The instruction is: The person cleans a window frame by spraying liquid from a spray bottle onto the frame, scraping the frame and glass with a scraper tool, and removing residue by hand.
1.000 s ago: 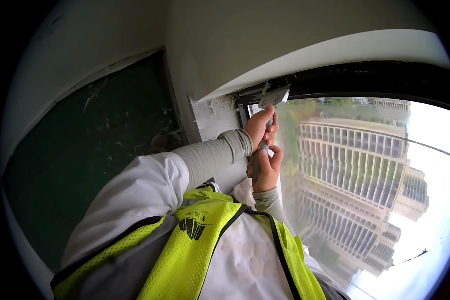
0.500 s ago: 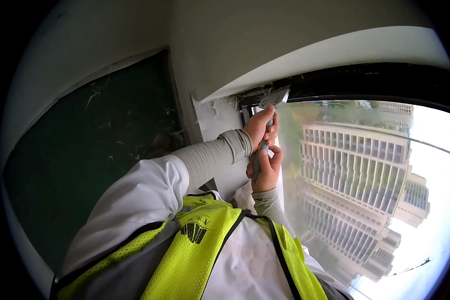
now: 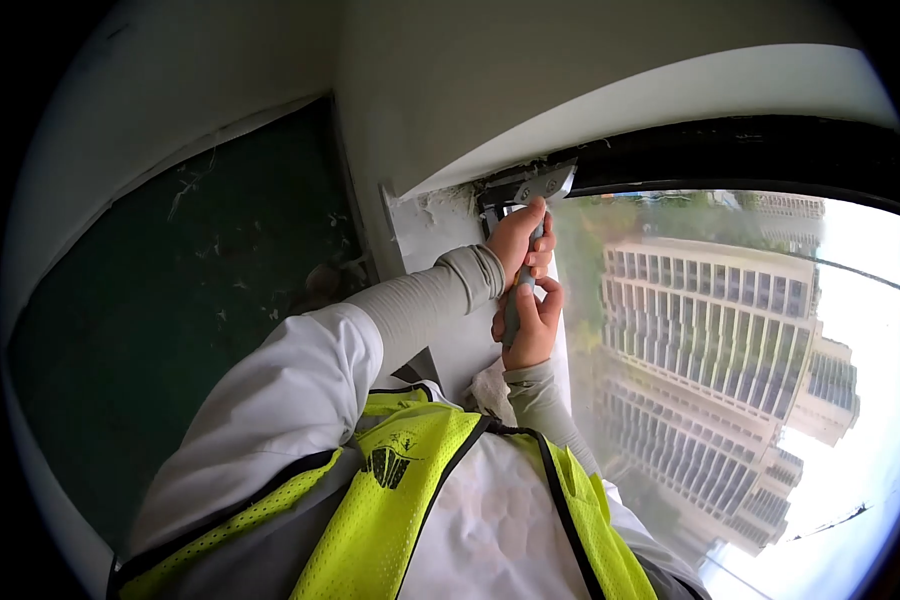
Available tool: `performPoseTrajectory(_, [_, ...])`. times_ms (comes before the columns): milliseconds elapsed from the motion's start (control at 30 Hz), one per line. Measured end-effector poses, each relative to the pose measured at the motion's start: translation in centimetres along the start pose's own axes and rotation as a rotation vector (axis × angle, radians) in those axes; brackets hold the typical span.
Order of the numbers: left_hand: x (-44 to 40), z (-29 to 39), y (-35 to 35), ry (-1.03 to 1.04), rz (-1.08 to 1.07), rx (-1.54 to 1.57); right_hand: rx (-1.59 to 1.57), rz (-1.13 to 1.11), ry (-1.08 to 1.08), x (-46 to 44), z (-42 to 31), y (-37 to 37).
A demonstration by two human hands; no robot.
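Both of my hands grip one scraper (image 3: 548, 187), which has a long grey handle and a metal head with screws and a wide blade. My left hand (image 3: 516, 242) is wrapped round the upper handle, its thumb lying up against the head. Below it, my right hand (image 3: 536, 325) is closed round the lower handle. The scraper's head lies at the corner of the black window frame (image 3: 710, 155), overlapping its edge; whether the blade touches it I cannot tell. Rough, flaking residue (image 3: 448, 205) marks the white wall surface beside that corner.
A window pane (image 3: 590, 290) on the right shows tall buildings outside. Dark green floor (image 3: 170, 300) with pale scraps and scuffs spreads at the left. A crumpled pale cloth-like thing (image 3: 490, 392) lies beside my right forearm. White wall (image 3: 410, 130) curves above the frame.
The scraper and both hands sit slightly higher in view, and the window frame and surroundings have shifted up a little too. Both hands keep the same grip.
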State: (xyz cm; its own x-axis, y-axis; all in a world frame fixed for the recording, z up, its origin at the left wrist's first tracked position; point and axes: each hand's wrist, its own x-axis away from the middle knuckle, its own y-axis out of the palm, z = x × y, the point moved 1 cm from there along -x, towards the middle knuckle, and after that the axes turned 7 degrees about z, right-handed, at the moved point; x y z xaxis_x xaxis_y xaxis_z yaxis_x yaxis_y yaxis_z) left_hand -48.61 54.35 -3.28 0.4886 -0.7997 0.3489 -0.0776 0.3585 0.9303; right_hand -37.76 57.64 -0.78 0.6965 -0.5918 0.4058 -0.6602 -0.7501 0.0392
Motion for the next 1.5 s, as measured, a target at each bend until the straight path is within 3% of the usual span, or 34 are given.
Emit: performPoseTrajectory(1500, [-0.3, -0.2, -1.9, -0.018, -0.017, -0.03, -0.027, 0.006, -0.035, -0.6, 2.3, -0.1])
